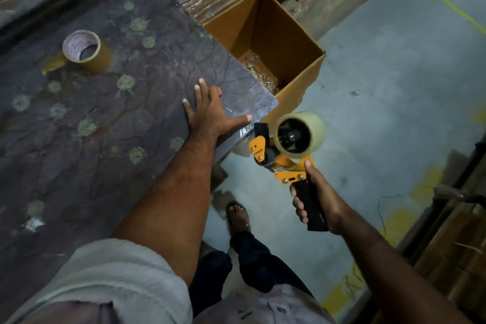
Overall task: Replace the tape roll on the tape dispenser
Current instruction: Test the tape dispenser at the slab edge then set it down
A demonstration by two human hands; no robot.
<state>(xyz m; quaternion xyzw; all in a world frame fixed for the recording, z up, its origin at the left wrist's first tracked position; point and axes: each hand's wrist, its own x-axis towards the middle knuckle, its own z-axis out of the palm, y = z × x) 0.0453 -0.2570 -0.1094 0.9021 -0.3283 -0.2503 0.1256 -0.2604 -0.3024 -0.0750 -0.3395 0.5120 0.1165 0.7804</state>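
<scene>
My right hand grips the black handle of an orange tape dispenser, held in the air off the table's right corner. A clear tape roll sits on the dispenser's hub. My left hand lies flat on the table near that corner, fingers spread, holding nothing. A brown tape core, nearly used up, stands on the table far to the left, well apart from both hands.
The table wears a dark patterned plastic cover. An open cardboard box with plastic scraps inside stands on the concrete floor beyond the table's corner. Wrapped stacks fill the back. Boxes and a rack line the right edge. My foot shows below.
</scene>
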